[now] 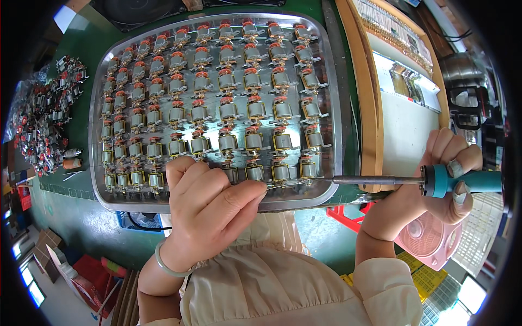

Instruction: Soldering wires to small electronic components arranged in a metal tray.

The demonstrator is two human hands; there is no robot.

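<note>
My right hand (455, 155) grips the teal handle of a soldering iron (375, 180), its fingers wrapped round it. The iron's tip points left over the near right part of a metal tray (338, 125), close to a coil part (308, 167) in the nearest row. My left hand (209, 198) is closed over the tray's near edge, pinching a thin solder wire (283, 185) that runs toward the iron's tip. Rows of small grey coil parts (254, 142) with metal frames and red-orange ends fill the tray. Some near ones are hidden behind my left hand.
A pile of loose coil parts (46, 119) lies left of the tray on the green table (81, 41). A wooden-framed box (371, 108) stands to the right, with a metal kettle (462, 68) beyond it. A pink fan (429, 239) and a red stool (348, 217) are below.
</note>
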